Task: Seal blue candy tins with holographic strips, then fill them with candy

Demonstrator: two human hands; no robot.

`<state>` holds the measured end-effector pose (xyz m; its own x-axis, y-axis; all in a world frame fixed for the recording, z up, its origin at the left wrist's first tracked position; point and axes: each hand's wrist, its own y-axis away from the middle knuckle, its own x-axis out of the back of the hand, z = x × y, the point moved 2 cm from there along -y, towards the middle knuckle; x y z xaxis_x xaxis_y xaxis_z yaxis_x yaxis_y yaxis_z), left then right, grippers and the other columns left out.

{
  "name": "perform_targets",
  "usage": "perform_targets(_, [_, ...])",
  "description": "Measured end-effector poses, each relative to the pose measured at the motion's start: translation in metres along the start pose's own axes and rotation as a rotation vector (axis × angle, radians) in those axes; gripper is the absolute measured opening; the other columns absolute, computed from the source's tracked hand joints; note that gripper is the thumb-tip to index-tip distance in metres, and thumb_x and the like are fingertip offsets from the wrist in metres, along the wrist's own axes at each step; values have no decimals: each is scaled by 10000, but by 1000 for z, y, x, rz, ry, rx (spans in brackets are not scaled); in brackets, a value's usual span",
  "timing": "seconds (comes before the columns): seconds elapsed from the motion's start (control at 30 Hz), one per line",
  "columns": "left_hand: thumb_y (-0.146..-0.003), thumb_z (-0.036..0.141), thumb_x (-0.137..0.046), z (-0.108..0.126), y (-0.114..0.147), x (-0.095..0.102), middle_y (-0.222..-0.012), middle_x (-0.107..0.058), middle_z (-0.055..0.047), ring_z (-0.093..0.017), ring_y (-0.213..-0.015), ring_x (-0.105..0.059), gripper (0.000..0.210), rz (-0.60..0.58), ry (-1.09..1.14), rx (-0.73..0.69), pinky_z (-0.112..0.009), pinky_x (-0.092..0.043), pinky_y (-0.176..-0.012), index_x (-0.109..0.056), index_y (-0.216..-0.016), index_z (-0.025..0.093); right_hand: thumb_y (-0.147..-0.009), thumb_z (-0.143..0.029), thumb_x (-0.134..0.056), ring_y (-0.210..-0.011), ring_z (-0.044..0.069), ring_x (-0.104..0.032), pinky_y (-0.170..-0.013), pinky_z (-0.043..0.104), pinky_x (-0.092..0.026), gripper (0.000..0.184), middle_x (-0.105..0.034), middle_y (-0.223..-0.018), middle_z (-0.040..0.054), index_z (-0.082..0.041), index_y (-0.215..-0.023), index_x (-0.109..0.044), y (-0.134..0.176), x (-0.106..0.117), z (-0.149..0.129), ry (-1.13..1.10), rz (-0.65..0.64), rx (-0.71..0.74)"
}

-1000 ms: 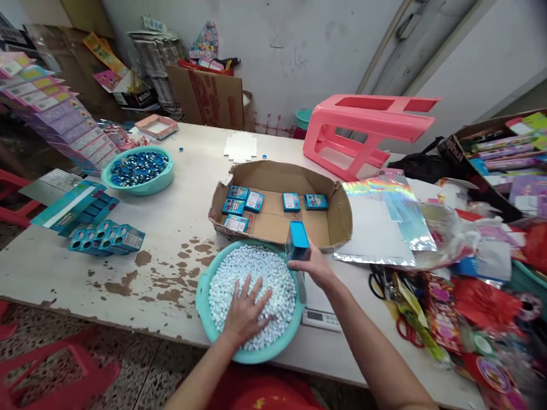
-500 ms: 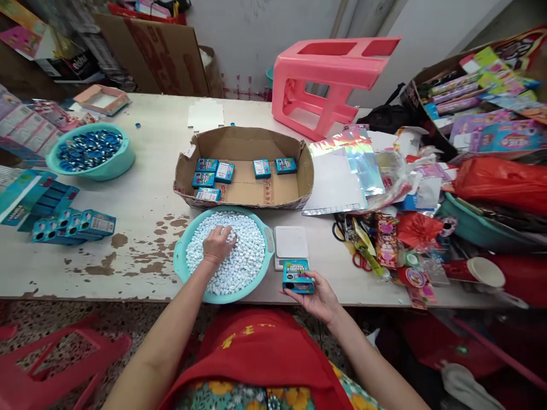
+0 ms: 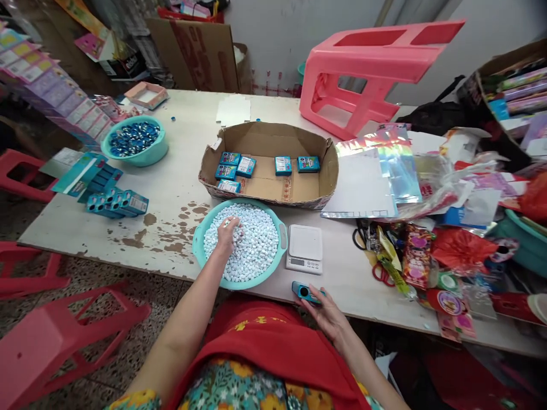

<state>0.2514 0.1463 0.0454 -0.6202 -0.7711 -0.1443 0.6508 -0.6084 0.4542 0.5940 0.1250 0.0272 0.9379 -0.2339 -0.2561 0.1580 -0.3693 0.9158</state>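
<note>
My left hand [image 3: 227,236] is over a turquoise basin [image 3: 197,246] heaped with small white candies [image 3: 252,245]. Its fingers are closed, with some of the white candies at the fingertips. In my right hand [image 3: 331,319] is a small blue candy box [image 3: 306,292], held at the table's front edge. A dark round hole shows on the box's upturned end. Just behind that box lies a white digital scale [image 3: 305,249], its pan bare.
Behind the basin stands an open cardboard box [image 3: 269,196] with several blue boxes. To the left are more blue boxes [image 3: 117,203] and a basin of blue-wrapped sweets [image 3: 134,139]. Scissors [image 3: 382,274] and packets clutter the right; a pink stool [image 3: 363,68] lies at the back.
The view has swung left. My right hand has drawn the box back from the scale and tipped its holed end up. The left hand's fingers have risen from among the candies and closed.
</note>
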Motion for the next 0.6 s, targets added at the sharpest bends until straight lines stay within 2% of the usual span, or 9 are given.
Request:
perform_targets(0.07, [-682, 438, -637, 5, 6, 3, -643, -578, -1, -113, -457, -531, 333, -27, 149, 103, -163, -313, -356, -551, -871, 178, -483, -146, -861, -877, 236, -684, -767, 344, -583, 1136, -644, -1029, 41, -280, -1387, -186, -1, 9, 5, 184, 38, 142])
perform_targets(0.13, [-727, 464, -587, 10, 10, 6, -628, -574, -15, -127, -466, -551, 322, -52, 281, 192, -163, -323, -341, -547, -841, 166, -410, -170, -864, -992, 283, -639, -863, 413, -535, 1141, -612, -1082, 66, -256, -1378, -266, -5, 18, 8, 475, 75, 306])
perform_targets(0.2, [-765, 480, -546, 15, 12, 9, -667, -598, -38, -145, -503, -582, 329, -79, 415, 254, -174, -364, -349, -548, -841, 160, -426, -234, -826, -1165, 339, -524, -963, 452, -452, 894, -531, -1210, 109, -221, -1252, -485, -9, 26, 6, 779, 127, 538])
perform_targets(0.27, [-791, 463, -533, 18, 13, 10, -759, -636, -65, -165, -572, -621, 323, -84, 513, 293, -210, -451, -403, -560, -891, 157, -489, -330, -776, -1272, 363, -402, -1000, 438, -405, 582, -429, -1320, 126, -193, -1038, -638, -11, 30, 2, 972, 168, 732])
perform_targets(0.33, [-809, 417, -537, 19, 13, 10, -788, -645, -71, -169, -606, -636, 286, -51, 559, 343, -245, -509, -465, -564, -921, 156, -564, -430, -727, -1257, 355, -411, -955, 420, -429, 447, -440, -1314, 126, -179, -929, -666, -6, 29, -5, 1027, 160, 825])
perform_targets(0.43, [-804, 351, -566, 19, 13, 9, -718, -619, -37, -150, -584, -626, 206, -45, 602, 386, -238, -520, -483, -562, -897, 167, -644, -495, -693, -989, 285, -590, -812, 378, -486, 467, -624, -1035, 91, -170, -972, -623, 13, 15, -22, 1009, 49, 808])
perform_targets(0.5, [-797, 335, -575, 20, 14, 7, -732, -621, -36, -153, -594, -628, 188, -80, 605, 381, -245, -525, -493, -561, -888, 171, -684, -481, -689, -848, 231, -618, -766, 344, -495, 508, -654, -934, 57, -175, -1072, -571, 32, -4, -35, 950, -43, 817])
perform_targets(0.6, [-788, 308, -570, 24, 20, 0, -681, -600, -32, -145, -548, -607, 151, -110, 547, 423, -234, -503, -462, -545, -819, 163, -710, -453, -695, -896, 213, -612, -794, 322, -491, 555, -638, -1062, 66, -200, -1175, -527, 56, -47, -53, 895, -172, 912])
